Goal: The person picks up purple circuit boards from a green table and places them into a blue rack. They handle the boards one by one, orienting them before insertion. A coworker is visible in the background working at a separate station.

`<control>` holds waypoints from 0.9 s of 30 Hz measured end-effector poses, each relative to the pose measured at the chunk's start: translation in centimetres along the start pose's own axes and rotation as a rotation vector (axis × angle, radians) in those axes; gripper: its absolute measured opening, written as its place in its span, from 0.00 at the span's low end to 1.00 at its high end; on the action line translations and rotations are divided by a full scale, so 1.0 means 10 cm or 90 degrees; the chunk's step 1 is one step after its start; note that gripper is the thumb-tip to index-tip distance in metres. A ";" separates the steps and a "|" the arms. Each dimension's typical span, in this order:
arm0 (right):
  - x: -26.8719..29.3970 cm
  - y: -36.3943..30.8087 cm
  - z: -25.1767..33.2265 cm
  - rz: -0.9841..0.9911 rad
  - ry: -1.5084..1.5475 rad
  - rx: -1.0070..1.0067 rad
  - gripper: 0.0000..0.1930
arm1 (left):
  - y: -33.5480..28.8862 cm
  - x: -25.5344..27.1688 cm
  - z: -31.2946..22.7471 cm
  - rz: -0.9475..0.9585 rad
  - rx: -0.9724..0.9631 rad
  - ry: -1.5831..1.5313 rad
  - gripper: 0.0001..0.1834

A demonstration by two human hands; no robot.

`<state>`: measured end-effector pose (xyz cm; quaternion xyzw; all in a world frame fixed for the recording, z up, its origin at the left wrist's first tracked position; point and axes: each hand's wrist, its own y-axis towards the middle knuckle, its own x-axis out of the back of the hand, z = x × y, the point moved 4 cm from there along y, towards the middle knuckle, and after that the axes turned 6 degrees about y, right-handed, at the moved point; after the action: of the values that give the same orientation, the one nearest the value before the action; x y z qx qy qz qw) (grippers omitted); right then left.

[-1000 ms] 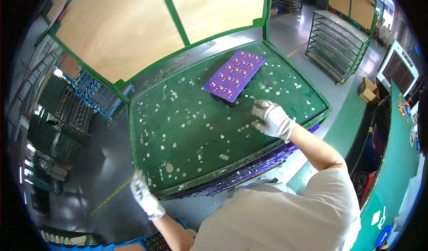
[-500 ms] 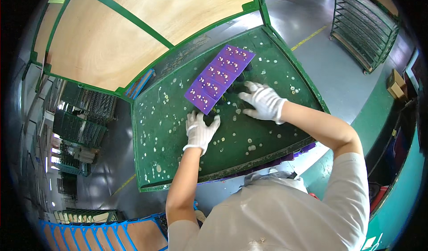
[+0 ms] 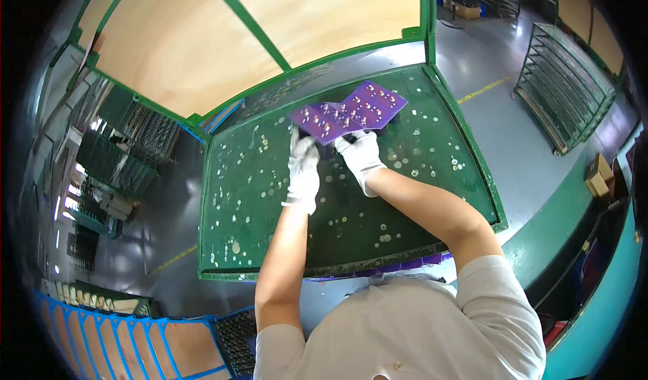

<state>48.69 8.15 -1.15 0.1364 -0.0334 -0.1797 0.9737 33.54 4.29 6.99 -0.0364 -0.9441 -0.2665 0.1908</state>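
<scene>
A purple panel (image 3: 376, 106) with rows of small shiny round parts is bent at a crease near its middle. Its left part tilts away from its right part; whether they are still joined I cannot tell. My left hand (image 3: 304, 167), in a white glove, is at the left part's near edge, its fingers smeared by motion and partly hidden. My right hand (image 3: 363, 156), gloved too, has its fingers curled under the near edge beside the crease, gripping the panel. Dark things beneath the panel are mostly hidden. Under it all is a green tabletop (image 3: 270, 211) spotted with pale marks.
A raised green rim (image 3: 466, 152) runs round the table. Behind it stands a wooden board in a green frame (image 3: 324, 22). A wire rack (image 3: 563, 86) is at the far right, with a cardboard box (image 3: 599, 175) nearer. Blue-framed racks (image 3: 128, 343) are at the lower left.
Both hands have moved in to the panel's near edge, the right hand coming leftward. The panel was flat and straight; now it is bent at its middle. The view has shifted slightly.
</scene>
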 end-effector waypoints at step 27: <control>-0.03 -1.46 1.23 0.205 -0.023 0.434 0.31 | -1.40 0.51 -0.50 -0.207 -0.144 0.304 0.38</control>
<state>42.00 -7.97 6.62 0.4427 -0.1297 -0.0055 0.8872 28.11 -10.44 5.96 0.1580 -0.8302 -0.3979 0.3570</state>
